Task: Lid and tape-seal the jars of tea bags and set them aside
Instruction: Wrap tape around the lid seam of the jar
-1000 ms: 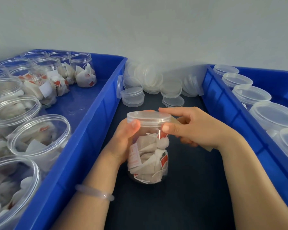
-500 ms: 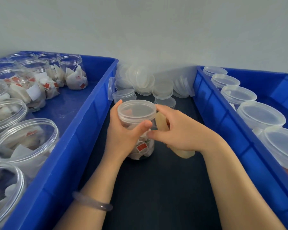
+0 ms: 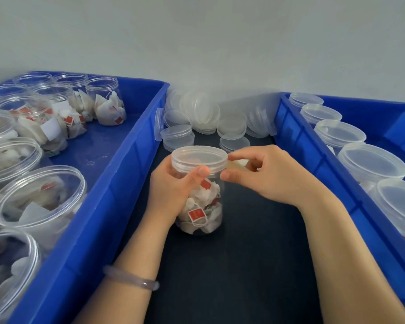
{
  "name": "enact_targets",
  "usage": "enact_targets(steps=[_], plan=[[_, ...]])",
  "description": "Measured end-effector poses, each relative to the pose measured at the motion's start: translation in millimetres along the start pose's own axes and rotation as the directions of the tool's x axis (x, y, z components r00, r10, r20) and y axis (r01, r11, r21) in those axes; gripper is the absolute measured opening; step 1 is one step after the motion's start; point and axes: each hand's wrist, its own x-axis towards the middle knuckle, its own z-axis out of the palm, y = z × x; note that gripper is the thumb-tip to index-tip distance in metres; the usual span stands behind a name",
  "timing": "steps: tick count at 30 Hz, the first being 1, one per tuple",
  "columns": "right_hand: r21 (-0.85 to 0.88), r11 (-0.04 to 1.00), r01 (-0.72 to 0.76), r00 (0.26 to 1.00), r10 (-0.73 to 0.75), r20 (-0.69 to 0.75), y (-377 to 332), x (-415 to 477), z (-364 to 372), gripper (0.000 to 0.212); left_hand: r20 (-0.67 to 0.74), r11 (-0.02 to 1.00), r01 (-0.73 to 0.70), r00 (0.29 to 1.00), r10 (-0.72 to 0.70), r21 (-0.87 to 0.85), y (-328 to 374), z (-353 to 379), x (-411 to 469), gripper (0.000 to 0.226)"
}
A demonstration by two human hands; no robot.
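a clear plastic jar stands upright on the dark bench, packed with white tea bags bearing red tags. a translucent lid sits on its mouth. a tan strip of tape meets the lid's right edge and stretches off sideways.

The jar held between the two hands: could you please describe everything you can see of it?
The jar is round and made of clear plastic. It stands upright on the dark table surface between the left crate and the right crate. It is packed with white tea bags with red tags. A translucent lid sits on its mouth. The left hand wraps its upper body, with the thumb at the lid's lower edge. The right hand pinches a tan tape strip at the lid's right side.
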Motion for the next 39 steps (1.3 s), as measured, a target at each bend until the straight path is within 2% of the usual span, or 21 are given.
enact_targets(steps=[2, 4, 6, 7, 10, 11, 15, 17, 20, 22, 25, 26, 31, 33, 36, 39], plan=[[0.024, 1.000, 0.013, 1.000, -0.014, 0.020, 0, 1, 1, 0.056, 0.046, 0.998, 0.025, 0.999, -0.022, -0.054, 2, -1, -1, 0.059], [0.068, 0.998, 0.014, 0.996, -0.020, 0.092, 0, 0, 1, 0.055, 0.110, 0.994, 0.062, 0.993, -0.052, -0.092, 2, -1, -3, 0.080], [0.154, 0.988, 0.018, 0.985, -0.044, 0.165, -2, -2, 1, 0.042, 0.184, 0.985, 0.114, 0.979, -0.089, -0.129, 2, -1, -5, 0.098], [0.189, 0.982, 0.010, 0.983, -0.045, 0.180, -4, -3, 2, 0.046, 0.213, 0.980, 0.137, 0.971, -0.105, -0.142, 3, 0, -7, 0.104], [0.211, 0.977, -0.031, 0.991, 0.001, 0.137, -1, 2, 8, 0.093, 0.242, 0.971, 0.188, 0.959, -0.149, -0.145, 5, 0, -8, 0.113], [0.202, 0.979, -0.039, 0.992, 0.014, 0.125, -2, 3, 9, 0.099, 0.231, 0.974, 0.195, 0.959, -0.165, -0.114, 7, 0, -8, 0.109], [0.146, 0.988, -0.047, 0.994, 0.031, 0.108, -6, 0, 9, 0.103, 0.121, 0.991, 0.119, 0.985, -0.125, 0.057, 12, 3, -8, 0.066], [0.111, 0.992, -0.060, 0.994, 0.049, 0.097, -8, -2, 9, 0.101, 0.151, 0.991, 0.087, 0.983, -0.102, 0.100, 14, 6, -9, 0.060], [0.056, 0.996, -0.065, 0.985, 0.055, 0.166, -10, -7, 2, 0.096, 0.163, 0.997, 0.064, 0.984, -0.069, 0.032, 9, 6, -8, 0.059], [0.092, 0.995, -0.046, 0.980, 0.027, 0.199, -7, -10, -8, 0.082, 0.163, 0.996, 0.081, 0.984, -0.075, -0.032, 6, 1, -7, 0.059], [0.068, 0.998, -0.009, 0.986, -0.003, 0.168, -6, -15, -20, 0.055, 0.203, 0.990, 0.123, 0.973, -0.107, -0.070, 4, -4, -4, 0.041], [0.074, 0.997, -0.012, 0.985, -0.001, 0.170, -7, -16, -22, 0.046, 0.227, 0.987, 0.137, 0.967, -0.115, -0.084, 4, -6, -4, 0.042], [0.143, 0.989, -0.037, 0.972, 0.003, 0.233, -8, -16, -26, 0.037, 0.322, 0.982, 0.118, 0.944, -0.065, -0.148, 9, -8, -6, 0.084], [0.174, 0.984, -0.030, 0.959, -0.021, 0.281, -7, -16, -25, 0.042, 0.388, 0.970, 0.140, 0.920, -0.053, -0.200, 9, -9, -6, 0.089], [0.249, 0.968, -0.039, 0.928, -0.057, 0.368, -4, -14, -19, 0.042, 0.506, 0.924, 0.246, 0.860, -0.068, -0.293, 5, -8, -11, 0.084], [0.362, 0.927, -0.099, 0.916, -0.058, 0.397, 1, -11, -14, 0.057, 0.533, 0.931, 0.257, 0.842, -0.084, -0.260, 4, -7, -14, 0.103]])
